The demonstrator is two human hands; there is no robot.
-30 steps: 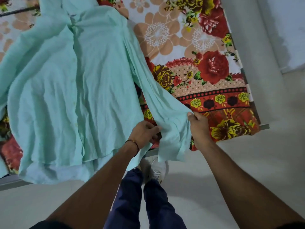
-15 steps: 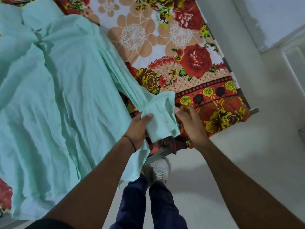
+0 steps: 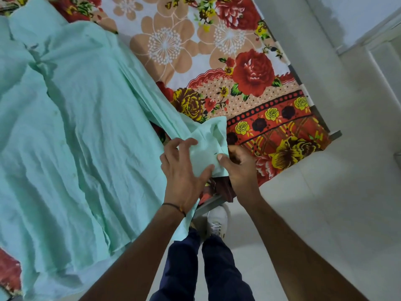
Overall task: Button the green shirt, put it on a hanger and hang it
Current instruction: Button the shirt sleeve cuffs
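Changed: a second ago I saw the sleeve end hanging over the bed edge, stretched between the hands. It is now bunched up on the bed edge, and the hands have closed in on it.
Green shirt [image 3: 76,137]: it lies spread and creased across the left of the bed. Its hem spills over the near edge, and its right sleeve runs down towards the hands.
Left hand [image 3: 182,170]: palm down and fingers splayed, with the fingertips curled onto the cloth. The thumb [image 3: 207,171] is laid across the lower edge of the sleeve cuff [image 3: 208,144], so it grips the cuff. A dark thread band [image 3: 173,206] circles the wrist.
Right hand [image 3: 240,170]: just beside the left. Its thumb presses on the cuff's right edge and its fingers are curled beneath, pinching the cloth.
Surface: a floral bedsheet [image 3: 249,72] with red roses, tan blossoms and a yellow-rose border. The grey bed frame [image 3: 209,204] shows below the hands.
Room: pale floor [image 3: 325,213] on the right, meeting a pale wall [image 3: 303,40]. Below my view are navy trousers [image 3: 195,257] and a white shoe [image 3: 217,222].
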